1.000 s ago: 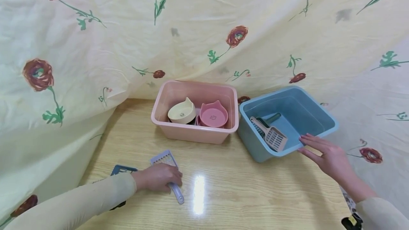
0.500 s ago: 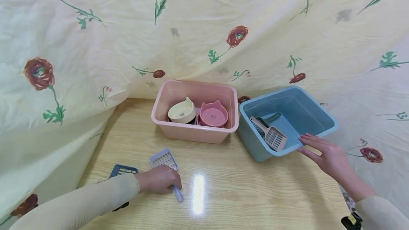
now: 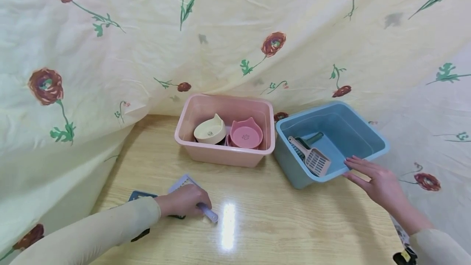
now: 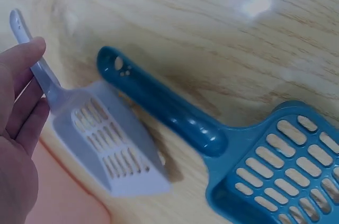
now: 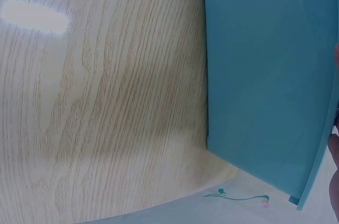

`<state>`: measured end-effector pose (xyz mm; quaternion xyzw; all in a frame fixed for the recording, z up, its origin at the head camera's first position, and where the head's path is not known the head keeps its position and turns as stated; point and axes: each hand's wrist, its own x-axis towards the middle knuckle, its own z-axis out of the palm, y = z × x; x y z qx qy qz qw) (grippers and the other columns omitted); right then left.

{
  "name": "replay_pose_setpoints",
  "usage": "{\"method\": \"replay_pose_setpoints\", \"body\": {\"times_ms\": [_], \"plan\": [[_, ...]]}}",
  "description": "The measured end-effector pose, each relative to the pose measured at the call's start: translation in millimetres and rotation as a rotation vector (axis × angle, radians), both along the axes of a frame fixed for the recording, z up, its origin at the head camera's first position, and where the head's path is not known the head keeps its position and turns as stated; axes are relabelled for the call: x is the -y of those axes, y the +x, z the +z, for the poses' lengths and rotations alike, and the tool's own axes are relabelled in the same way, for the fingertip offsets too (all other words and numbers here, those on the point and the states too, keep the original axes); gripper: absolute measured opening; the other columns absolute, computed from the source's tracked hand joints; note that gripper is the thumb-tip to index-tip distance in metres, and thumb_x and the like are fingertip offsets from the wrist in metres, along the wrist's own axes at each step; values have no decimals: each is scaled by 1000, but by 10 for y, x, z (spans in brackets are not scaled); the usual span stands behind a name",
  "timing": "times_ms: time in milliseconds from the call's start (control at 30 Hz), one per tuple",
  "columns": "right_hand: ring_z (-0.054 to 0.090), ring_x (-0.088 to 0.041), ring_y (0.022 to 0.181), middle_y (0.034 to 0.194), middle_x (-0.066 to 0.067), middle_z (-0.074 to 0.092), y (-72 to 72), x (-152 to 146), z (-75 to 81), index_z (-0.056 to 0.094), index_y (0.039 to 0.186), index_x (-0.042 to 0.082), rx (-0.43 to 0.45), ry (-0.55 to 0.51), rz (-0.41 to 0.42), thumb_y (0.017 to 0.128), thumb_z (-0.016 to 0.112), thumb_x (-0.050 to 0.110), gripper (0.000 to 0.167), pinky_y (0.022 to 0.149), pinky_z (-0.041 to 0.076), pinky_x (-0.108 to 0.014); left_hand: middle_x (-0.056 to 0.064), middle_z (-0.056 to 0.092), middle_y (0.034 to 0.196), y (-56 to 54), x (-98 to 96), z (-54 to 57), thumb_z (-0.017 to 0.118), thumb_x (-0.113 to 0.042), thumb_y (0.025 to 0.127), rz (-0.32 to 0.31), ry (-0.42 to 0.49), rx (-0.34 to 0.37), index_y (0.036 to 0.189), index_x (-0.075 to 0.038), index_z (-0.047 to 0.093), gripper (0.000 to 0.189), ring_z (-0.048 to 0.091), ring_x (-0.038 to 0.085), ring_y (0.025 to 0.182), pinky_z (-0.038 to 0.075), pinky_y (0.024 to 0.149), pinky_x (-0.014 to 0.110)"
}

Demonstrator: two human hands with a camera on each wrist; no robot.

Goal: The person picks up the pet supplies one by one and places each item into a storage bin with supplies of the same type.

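Observation:
My left hand [image 3: 189, 200] pinches a lavender litter scoop [image 4: 106, 139] by its handle, thumb on one side and fingers on the other. The scoop is tilted, its slotted end pointing away from me in the head view. A dark blue litter scoop [image 4: 164, 107] lies on the table under my left wrist, mostly hidden by the sleeve from above. Over at the right, my right hand [image 3: 380, 181] pinches the near rim of a blue plastic bin [image 5: 270, 75], fingers over the edge and thumb outside. Inside that bin lie a beige slotted scoop [image 3: 318, 162] and dark green-handled items [image 3: 315, 137].
A pink bin [image 3: 224, 156] stands at the back centre, holding a cream bowl [image 3: 210, 131] and a pink cat-eared bowl [image 3: 245, 135]. Flowered cloth [image 3: 228, 32] hangs behind and along both sides of the wooden table [image 3: 279, 224].
My left hand has tilted the lavender scoop up, and its handle end has swung to the right and away from me. My right hand stays at the blue bin's rim.

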<state>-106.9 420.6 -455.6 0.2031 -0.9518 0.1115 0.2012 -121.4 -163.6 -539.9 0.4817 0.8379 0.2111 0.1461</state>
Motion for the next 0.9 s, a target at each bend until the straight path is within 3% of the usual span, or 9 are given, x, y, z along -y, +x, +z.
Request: {"method": "replay_pose_setpoints", "body": {"times_ms": [100, 200, 267, 467, 633, 733, 800, 867, 900], "plan": [[64, -3, 126, 123, -11, 78, 4, 9, 13, 82, 120, 11, -2, 8, -1, 73, 96, 26, 50, 76, 56, -20, -8, 79, 100, -18, -11, 42, 87, -6, 86, 10, 80, -20, 104, -16, 83, 21, 71, 0, 93, 58, 82, 19], [75, -27, 115, 123, -12, 78, 6, 25, 31, 82, 120, 11, 8, 21, -9, 73, 96, 26, 51, 72, 61, -37, -7, 80, 102, -22, -29, 112, 87, -9, 87, 21, 123, -32, 106, -15, 83, 21, 72, 2, 95, 58, 84, 19], [75, -34, 111, 123, -13, 78, 12, 28, 36, 82, 121, 11, 18, 19, -8, 73, 96, 25, 52, 71, 62, -46, -5, 80, 105, -20, -42, 183, 87, -10, 88, 40, 136, -10, 108, -15, 83, 20, 73, 4, 97, 59, 86, 22], [63, 0, 127, 124, -12, 78, 50, 37, 52, 81, 124, 14, 30, 18, -10, 76, 95, 27, 51, 77, 59, -46, -5, 80, 109, -25, -85, 437, 86, -11, 90, 144, 137, 89, 111, -15, 83, 21, 72, 4, 100, 61, 91, 28], [68, -10, 126, 125, -13, 78, 57, 46, 60, 81, 125, 13, 40, 16, -18, 77, 95, 26, 51, 84, 58, -55, -6, 80, 107, -80, -124, 650, 87, -13, 91, 216, 182, 171, 111, -15, 84, 21, 70, 1, 95, 60, 88, 26], [65, -7, 128, 124, -14, 78, 56, 40, 65, 81, 124, 12, 40, 4, -15, 77, 95, 26, 51, 93, 60, -41, -4, 80, 105, -124, -157, 794, 88, -12, 90, 239, 267, 213, 111, -13, 84, 21, 72, 2, 92, 62, 85, 26], [57, 4, 130, 123, -14, 78, 56, 35, 64, 81, 124, 11, 35, -6, -11, 77, 95, 25, 51, 101, 52, -20, -3, 81, 103, -152, -188, 887, 88, -11, 89, 242, 335, 227, 110, -11, 84, 21, 74, 4, 91, 63, 84, 25], [49, 13, 130, 123, -14, 78, 56, 28, 62, 81, 123, 12, 30, -9, -5, 77, 95, 25, 50, 99, 40, -5, 0, 82, 103, -170, -220, 978, 89, -9, 88, 257, 399, 265, 109, -7, 84, 22, 75, 5, 91, 64, 83, 25], [46, 16, 129, 122, -14, 78, 57, 28, 63, 81, 123, 12, 28, -6, -3, 77, 95, 25, 50, 97, 47, -8, 2, 82, 103, -177, -237, 1019, 89, -8, 88, 267, 432, 295, 109, -5, 83, 22, 75, 6, 92, 64, 83, 24]]}}
